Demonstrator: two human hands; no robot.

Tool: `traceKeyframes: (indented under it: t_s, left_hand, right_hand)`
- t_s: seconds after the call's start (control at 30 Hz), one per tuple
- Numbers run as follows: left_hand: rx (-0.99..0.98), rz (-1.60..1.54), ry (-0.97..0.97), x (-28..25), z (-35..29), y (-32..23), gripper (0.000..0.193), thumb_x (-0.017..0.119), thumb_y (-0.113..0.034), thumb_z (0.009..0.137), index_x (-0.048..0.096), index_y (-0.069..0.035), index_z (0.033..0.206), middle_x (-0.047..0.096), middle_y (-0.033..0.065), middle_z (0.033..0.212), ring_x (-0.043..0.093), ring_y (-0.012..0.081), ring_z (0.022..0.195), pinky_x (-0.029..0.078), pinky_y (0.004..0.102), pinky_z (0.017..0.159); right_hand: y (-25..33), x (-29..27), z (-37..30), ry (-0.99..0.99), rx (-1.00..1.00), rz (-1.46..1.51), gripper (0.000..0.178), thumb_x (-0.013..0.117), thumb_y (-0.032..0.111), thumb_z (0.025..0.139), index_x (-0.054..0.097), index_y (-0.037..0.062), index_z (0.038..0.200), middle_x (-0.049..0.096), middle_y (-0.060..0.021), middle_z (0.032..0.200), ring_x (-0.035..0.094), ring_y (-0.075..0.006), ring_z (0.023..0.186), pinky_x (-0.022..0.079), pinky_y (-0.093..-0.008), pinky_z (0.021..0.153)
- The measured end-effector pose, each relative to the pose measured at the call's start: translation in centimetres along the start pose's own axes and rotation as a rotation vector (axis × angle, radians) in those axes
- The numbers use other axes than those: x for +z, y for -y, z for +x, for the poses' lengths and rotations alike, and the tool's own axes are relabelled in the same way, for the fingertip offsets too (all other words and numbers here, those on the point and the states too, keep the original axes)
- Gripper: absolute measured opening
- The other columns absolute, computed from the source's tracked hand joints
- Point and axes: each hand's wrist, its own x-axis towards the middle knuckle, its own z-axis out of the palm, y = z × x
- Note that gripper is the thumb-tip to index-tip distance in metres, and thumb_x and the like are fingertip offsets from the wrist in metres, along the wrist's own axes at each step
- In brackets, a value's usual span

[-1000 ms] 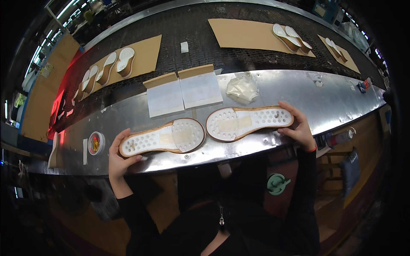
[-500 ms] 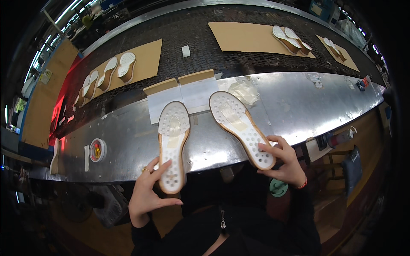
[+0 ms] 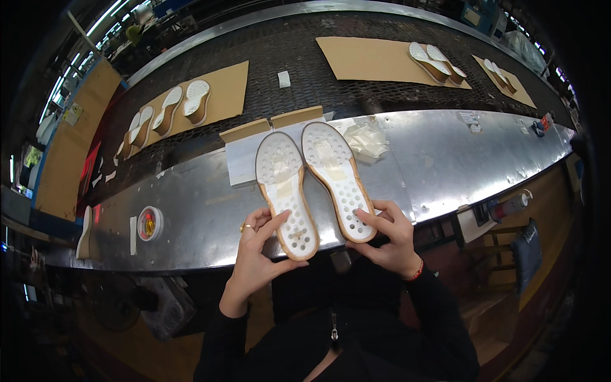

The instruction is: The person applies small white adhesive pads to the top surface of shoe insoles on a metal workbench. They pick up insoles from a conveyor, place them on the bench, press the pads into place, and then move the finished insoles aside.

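We have a dark mesh surface (image 3: 280, 48) along the far edge of the metal bench (image 3: 458, 165), whose right side lies mostly open down to its front edge. On the mesh, wedge soles (image 3: 196, 102) lie on a left cardboard sheet (image 3: 229, 95) and others on a right cardboard sheet (image 3: 363, 60). Our left sole (image 3: 287, 194) and right sole (image 3: 337, 181), spread apart half a second ago, now run nearly parallel, forefoot ends close together, heels by the bench's front edge; we cannot tell whether they touch. White sheets (image 3: 242, 165) show behind them. Our left hand (image 3: 254, 254) and right hand (image 3: 394, 245) have drawn closer, each partly closed, gripping one heel. Crumpled film (image 3: 367, 141) crowds the right toe; toward the bench's left end sit a round white tub (image 3: 160, 224) and a white strip (image 3: 133, 236).
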Motion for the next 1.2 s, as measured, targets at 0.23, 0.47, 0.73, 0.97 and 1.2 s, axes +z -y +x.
traceKeyframes:
  t_s: [0.23, 0.47, 0.73, 0.97, 1.2]
  left_hand:
    - [0.050, -0.057, 0.024, 1.1, 2.1, 0.4, 0.092, 0.097, -0.028, 0.057, 0.057, -0.009, 0.138, 0.037, 0.0201, 0.140, 0.053, 0.0367, 0.124, 0.046, 0.0429, 0.106]
    - [0.000, -0.023, 0.035, 1.6, 3.5, -0.4, 0.092, 0.096, -0.029, 0.057, 0.057, -0.008, 0.138, 0.036, 0.0215, 0.140, 0.052, 0.0377, 0.124, 0.049, 0.0443, 0.102]
    - [0.047, 0.058, -0.094, 2.1, 2.4, -1.6, 0.095, 0.095, -0.035, 0.060, 0.054, -0.009, 0.141, 0.023, 0.0271, 0.154, 0.038, 0.0431, 0.138, 0.037, 0.0529, 0.110]
    - [0.244, 0.275, -0.153, 4.8, 3.8, -1.3, 0.090, 0.093, -0.034, 0.061, 0.056, -0.008, 0.139, 0.044, 0.0204, 0.147, 0.042, 0.0387, 0.136, 0.034, 0.0493, 0.109]
    - [0.126, 0.352, -0.066, 1.1, -0.5, -1.2, 0.085, 0.088, -0.033, 0.064, 0.055, -0.008, 0.138, 0.052, 0.0119, 0.140, 0.052, 0.0284, 0.122, 0.031, 0.0427, 0.101]
  right_hand:
    - [0.4, -2.2, -2.2, -0.205, -0.100, -0.058, 0.059, 0.093, 0.012, 0.063, 0.069, -0.0022, 0.115, 0.062, -0.0244, 0.119, 0.071, -0.0248, 0.094, 0.059, -0.0305, 0.078]
    - [-1.0, -3.6, -3.7, -0.348, 0.006, -0.178, 0.059, 0.091, 0.011, 0.064, 0.069, -0.0023, 0.116, 0.063, -0.0250, 0.118, 0.068, -0.0305, 0.103, 0.057, -0.0362, 0.086]
    - [-0.7, -4.2, -3.9, -0.353, -0.001, -0.224, 0.059, 0.091, 0.010, 0.063, 0.068, -0.0018, 0.117, 0.063, -0.0251, 0.118, 0.068, -0.0308, 0.104, 0.056, -0.0369, 0.087]
    - [0.1, -2.7, -1.7, -0.285, -0.066, -0.164, 0.058, 0.092, 0.010, 0.064, 0.069, -0.0015, 0.116, 0.063, -0.0243, 0.118, 0.070, -0.0256, 0.096, 0.059, -0.0316, 0.078]
    - [1.2, -0.7, -0.6, -0.107, -0.088, -0.075, 0.056, 0.093, 0.010, 0.062, 0.072, 0.0018, 0.114, 0.064, -0.0217, 0.120, 0.071, -0.0181, 0.079, 0.058, -0.0264, 0.068]
